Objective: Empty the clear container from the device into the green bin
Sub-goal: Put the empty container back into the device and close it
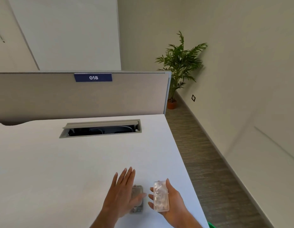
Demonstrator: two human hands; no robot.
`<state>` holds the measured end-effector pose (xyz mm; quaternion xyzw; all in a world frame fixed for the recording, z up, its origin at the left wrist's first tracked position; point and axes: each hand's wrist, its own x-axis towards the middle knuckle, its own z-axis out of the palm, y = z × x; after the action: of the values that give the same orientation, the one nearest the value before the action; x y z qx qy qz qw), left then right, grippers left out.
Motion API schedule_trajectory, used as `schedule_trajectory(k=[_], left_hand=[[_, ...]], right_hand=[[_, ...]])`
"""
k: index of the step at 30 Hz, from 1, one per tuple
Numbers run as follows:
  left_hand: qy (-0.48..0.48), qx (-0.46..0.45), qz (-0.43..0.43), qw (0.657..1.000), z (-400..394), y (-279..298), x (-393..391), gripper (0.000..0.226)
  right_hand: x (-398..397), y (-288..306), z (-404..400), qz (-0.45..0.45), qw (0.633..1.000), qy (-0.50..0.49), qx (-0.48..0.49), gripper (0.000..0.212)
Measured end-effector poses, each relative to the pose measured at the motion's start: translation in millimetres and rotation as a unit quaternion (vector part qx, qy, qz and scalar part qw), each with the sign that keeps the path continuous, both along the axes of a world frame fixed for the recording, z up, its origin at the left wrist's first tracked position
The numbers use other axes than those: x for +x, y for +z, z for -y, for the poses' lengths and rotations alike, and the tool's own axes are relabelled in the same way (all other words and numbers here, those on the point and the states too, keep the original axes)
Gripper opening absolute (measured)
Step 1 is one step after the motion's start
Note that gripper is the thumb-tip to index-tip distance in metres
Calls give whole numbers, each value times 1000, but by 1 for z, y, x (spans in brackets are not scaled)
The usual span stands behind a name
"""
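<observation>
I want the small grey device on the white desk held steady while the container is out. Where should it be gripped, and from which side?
Grip the small grey device across its two long edges, coming from above and the left. It lies flat, and the open left hand already covers that side. The right hand holds the clear ribbed container.

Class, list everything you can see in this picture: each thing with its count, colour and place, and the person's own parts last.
clear container: 1, clear, held in the right hand
device: 1, grey, on the desk under the left hand
green bin: 1, green, only an edge at the bottom right, on the floor
desk: 1, white, foreground
cable hatch: 1, grey, open, in the desk
partition: 1, grey, behind the desk
label 018: 1, blue, on the partition
potted plant: 1, green, far corner
left hand: 1, flat, fingers spread
right hand: 1, gripping
</observation>
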<state>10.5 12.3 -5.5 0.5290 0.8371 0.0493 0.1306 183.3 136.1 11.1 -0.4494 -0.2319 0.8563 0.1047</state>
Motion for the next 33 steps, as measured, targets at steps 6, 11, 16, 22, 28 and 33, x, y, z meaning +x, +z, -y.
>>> schedule_trajectory(k=[6, 11, 16, 22, 28, 33], left_hand=[[-56, 57, 6, 997, 5, -12, -10, 130], [-101, -26, 92, 990, -2, -8, -12, 145], [-87, -7, 126, 988, -5, -9, -15, 117], [-70, 30, 162, 984, -7, -12, -14, 103], [-62, 100, 159, 980, -9, -7, -17, 95], [-69, 144, 152, 975, -20, 4, -19, 96]], right_hand=[[-16, -4, -2, 11, 1000, 22, -9, 71], [-20, -14, -11, 41, 999, 22, -15, 70], [-22, -26, -17, 44, 998, 32, -31, 83], [-22, -28, -20, 56, 997, 52, -22, 86], [-22, -31, -26, 59, 996, 55, -27, 84], [-34, 8, -2, -81, 989, 49, -117, 65]])
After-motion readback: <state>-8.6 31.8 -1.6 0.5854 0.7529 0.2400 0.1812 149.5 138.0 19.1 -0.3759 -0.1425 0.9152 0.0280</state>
